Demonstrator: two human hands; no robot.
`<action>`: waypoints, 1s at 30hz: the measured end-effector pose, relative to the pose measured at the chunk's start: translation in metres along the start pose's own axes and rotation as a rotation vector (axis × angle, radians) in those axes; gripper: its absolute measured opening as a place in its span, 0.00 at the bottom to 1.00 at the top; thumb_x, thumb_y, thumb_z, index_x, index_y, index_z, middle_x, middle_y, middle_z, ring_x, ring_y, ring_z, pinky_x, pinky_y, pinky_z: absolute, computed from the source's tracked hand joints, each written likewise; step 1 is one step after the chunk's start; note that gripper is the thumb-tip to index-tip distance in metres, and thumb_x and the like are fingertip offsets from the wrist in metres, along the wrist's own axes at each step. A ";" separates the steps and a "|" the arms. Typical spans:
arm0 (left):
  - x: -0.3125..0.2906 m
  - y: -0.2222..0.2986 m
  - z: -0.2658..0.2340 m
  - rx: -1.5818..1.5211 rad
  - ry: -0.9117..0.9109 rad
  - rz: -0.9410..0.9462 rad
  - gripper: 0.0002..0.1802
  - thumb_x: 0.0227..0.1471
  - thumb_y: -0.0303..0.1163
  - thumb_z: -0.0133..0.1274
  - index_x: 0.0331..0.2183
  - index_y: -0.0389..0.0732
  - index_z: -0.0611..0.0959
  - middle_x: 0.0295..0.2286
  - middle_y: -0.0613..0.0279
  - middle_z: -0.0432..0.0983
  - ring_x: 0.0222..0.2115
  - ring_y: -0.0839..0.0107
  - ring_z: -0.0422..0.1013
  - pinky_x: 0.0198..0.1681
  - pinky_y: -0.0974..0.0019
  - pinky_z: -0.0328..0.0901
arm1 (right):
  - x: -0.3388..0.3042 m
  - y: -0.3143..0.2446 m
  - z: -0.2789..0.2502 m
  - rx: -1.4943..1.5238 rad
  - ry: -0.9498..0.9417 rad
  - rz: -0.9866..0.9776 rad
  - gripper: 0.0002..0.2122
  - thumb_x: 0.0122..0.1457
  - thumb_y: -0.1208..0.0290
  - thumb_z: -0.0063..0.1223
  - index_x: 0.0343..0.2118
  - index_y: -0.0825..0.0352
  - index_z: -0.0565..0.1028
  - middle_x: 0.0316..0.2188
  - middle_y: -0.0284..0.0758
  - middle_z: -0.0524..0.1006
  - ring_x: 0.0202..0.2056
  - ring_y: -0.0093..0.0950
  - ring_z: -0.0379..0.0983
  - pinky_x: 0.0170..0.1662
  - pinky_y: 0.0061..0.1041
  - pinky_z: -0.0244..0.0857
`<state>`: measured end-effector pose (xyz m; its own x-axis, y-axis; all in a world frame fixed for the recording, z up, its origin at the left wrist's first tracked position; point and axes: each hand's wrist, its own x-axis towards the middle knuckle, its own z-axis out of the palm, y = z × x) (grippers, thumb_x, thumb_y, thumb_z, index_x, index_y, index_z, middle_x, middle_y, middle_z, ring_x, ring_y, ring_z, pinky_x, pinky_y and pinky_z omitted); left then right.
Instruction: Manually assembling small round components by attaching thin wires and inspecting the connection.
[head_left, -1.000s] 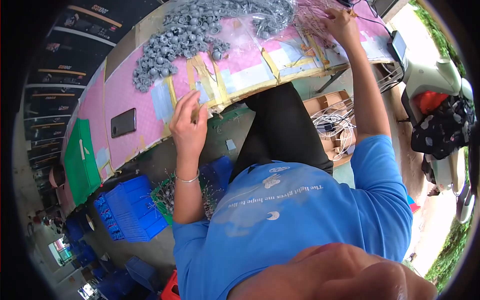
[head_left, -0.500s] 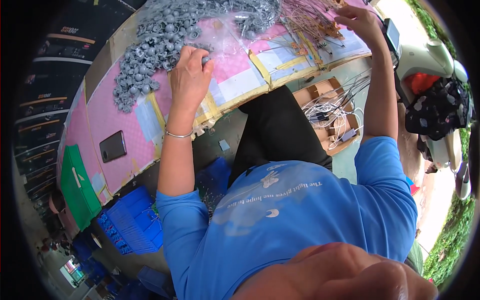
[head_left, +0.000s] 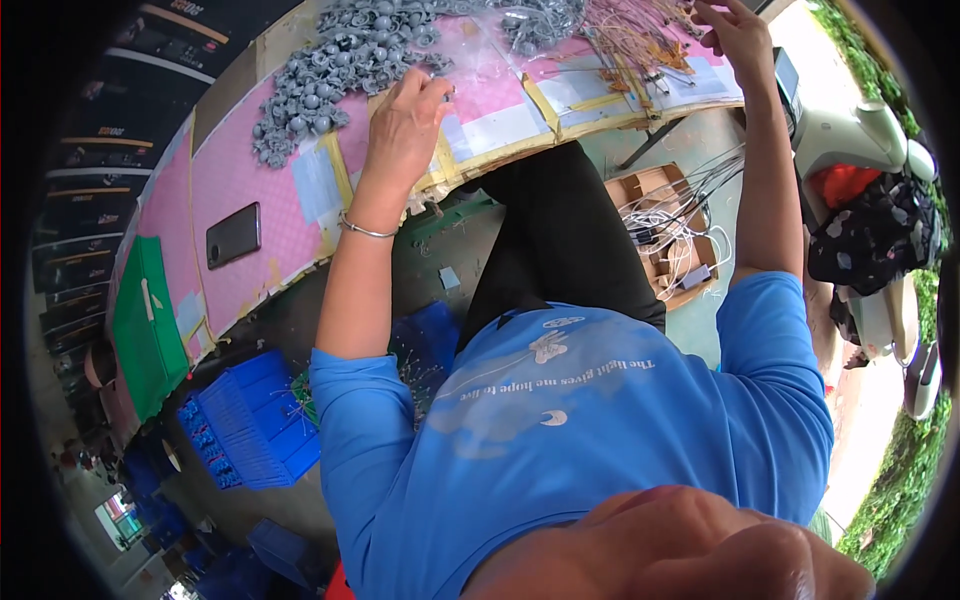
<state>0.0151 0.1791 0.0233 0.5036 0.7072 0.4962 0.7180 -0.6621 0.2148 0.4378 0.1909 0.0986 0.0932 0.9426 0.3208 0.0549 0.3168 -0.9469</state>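
Note:
My left hand [head_left: 405, 125] is closed over the table's near part, beside a heap of grey plastic caps [head_left: 340, 75]. A bit of a grey cap [head_left: 449, 97] shows at its fingertips; the rest is hidden by the fingers. At the top right, my right hand [head_left: 742, 42] has bent fingers, their tips at the edge of a bundle of thin wires with small orange-brown ends [head_left: 665, 55]. What these fingers pinch cannot be made out. Clear plastic bagging [head_left: 475, 50] lies between the caps and the wires.
The pink table [head_left: 285, 190] is patched with yellow tape and carries a dark phone [head_left: 233, 236]. A green folded sheet [head_left: 148, 330] hangs at its left end. Below stand blue crates [head_left: 255, 420] and a cardboard box of cables [head_left: 665, 235]. A scooter [head_left: 850, 140] stands at right.
The whole view has shifted, so the table sits higher in the picture. My left hand has drawn slightly toward me with the grey cap; my right hand stays by the wires.

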 end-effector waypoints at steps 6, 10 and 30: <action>-0.005 0.003 0.006 -0.081 0.092 0.048 0.11 0.45 0.29 0.60 0.34 0.39 0.79 0.34 0.59 0.72 0.35 0.57 0.73 0.38 0.58 0.69 | -0.063 0.013 0.070 -0.056 0.101 -0.174 0.04 0.55 0.80 0.59 0.34 0.71 0.79 0.28 0.35 0.81 0.28 0.24 0.78 0.34 0.21 0.73; -0.006 0.002 0.016 -0.075 0.130 -0.089 0.11 0.43 0.29 0.61 0.33 0.39 0.81 0.34 0.58 0.74 0.33 0.59 0.73 0.38 0.60 0.69 | -0.111 0.050 0.149 0.055 -0.056 0.066 0.03 0.54 0.82 0.60 0.32 0.71 0.79 0.27 0.34 0.80 0.29 0.23 0.78 0.34 0.20 0.73; -0.088 0.084 -0.017 -1.649 0.200 -0.707 0.17 0.51 0.20 0.55 0.45 0.29 0.76 0.35 0.55 0.77 0.34 0.63 0.79 0.34 0.67 0.77 | -0.180 0.011 0.208 0.296 -0.334 0.113 0.03 0.55 0.81 0.59 0.33 0.71 0.78 0.31 0.35 0.79 0.27 0.21 0.75 0.33 0.19 0.71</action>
<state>0.0232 0.0573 0.0118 0.1980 0.9802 0.0057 -0.4795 0.0918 0.8727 0.2149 0.0468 0.0258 -0.2460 0.9400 0.2364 -0.2276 0.1810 -0.9568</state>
